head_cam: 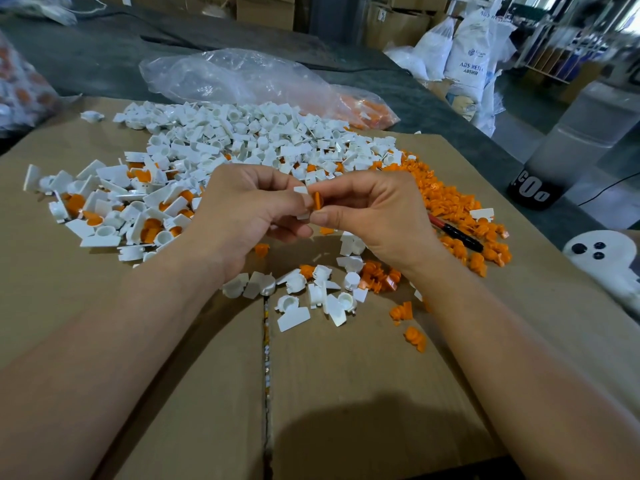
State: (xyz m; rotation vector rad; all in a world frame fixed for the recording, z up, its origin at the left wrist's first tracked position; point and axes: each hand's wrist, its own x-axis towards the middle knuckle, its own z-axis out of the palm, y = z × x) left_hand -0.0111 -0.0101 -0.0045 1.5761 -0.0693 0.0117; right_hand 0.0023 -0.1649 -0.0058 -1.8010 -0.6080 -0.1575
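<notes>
At frame centre we log:
- left grip, pinching a white plastic cap
- right grip, pinching an orange plug set against that cap
- heap of white caps, behind the hands
- orange plugs, centre right, with a red-and-black pen among them
- cardboard worktop, beneath all
- clear plastic bag, upper centre

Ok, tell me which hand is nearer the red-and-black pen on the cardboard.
Right. The right hand, pinching an orange piece, sits just left of the pen. The left hand, holding a white piece, is farther left, beyond the right hand.
</notes>
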